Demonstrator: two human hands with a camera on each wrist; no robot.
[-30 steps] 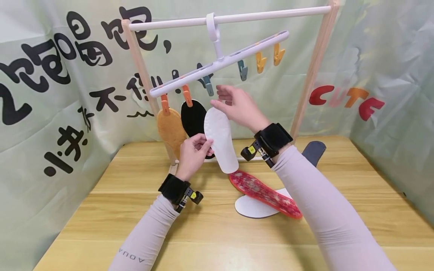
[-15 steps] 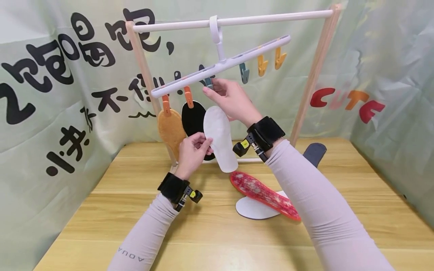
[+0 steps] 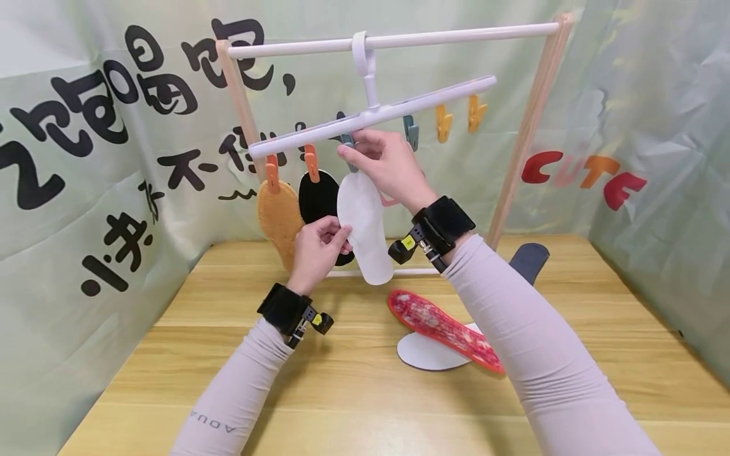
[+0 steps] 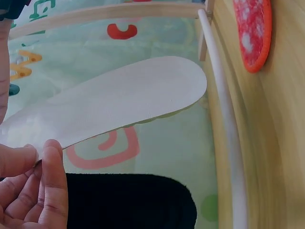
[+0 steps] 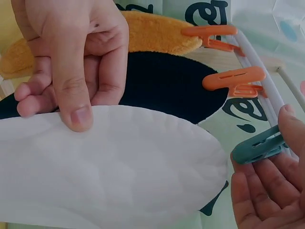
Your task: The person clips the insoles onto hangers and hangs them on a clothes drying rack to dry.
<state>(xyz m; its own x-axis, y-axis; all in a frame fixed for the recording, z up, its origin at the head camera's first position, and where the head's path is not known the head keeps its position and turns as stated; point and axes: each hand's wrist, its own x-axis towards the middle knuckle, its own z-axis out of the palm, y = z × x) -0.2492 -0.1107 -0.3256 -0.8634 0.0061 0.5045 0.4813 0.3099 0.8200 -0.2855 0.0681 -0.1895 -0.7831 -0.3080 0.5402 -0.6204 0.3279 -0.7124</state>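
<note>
A white insole point(image 3: 362, 234) hangs upright below the hanger, its left edge pinched between thumb and fingers of my left hand point(image 3: 320, 248). Just above its top end, my right hand point(image 3: 393, 163) grips a teal clothespin point(image 5: 257, 147) on the white hanger point(image 3: 319, 133). In the right wrist view the insole's rounded end lies beside the clothespin's tip, and a small gap separates them. To the left, orange clothespins point(image 3: 311, 163) hold a tan fuzzy insole point(image 3: 278, 215) and a black insole point(image 3: 319, 197).
Another teal clothespin point(image 3: 410, 132) and yellow clothespins point(image 3: 443, 123) hang on the hanger's right half. The hanger hooks over the rack's white rod point(image 3: 456, 38). On the table point(image 3: 319, 392) lie a red insole point(image 3: 439, 326), a white one point(image 3: 430, 353) beneath it, and a dark one point(image 3: 529, 263).
My right hand has moved up and left from beside the white insole and taken hold of the teal clothespin. The hanger has levelled slightly. My left hand and the white insole have shifted slightly left and up.
</note>
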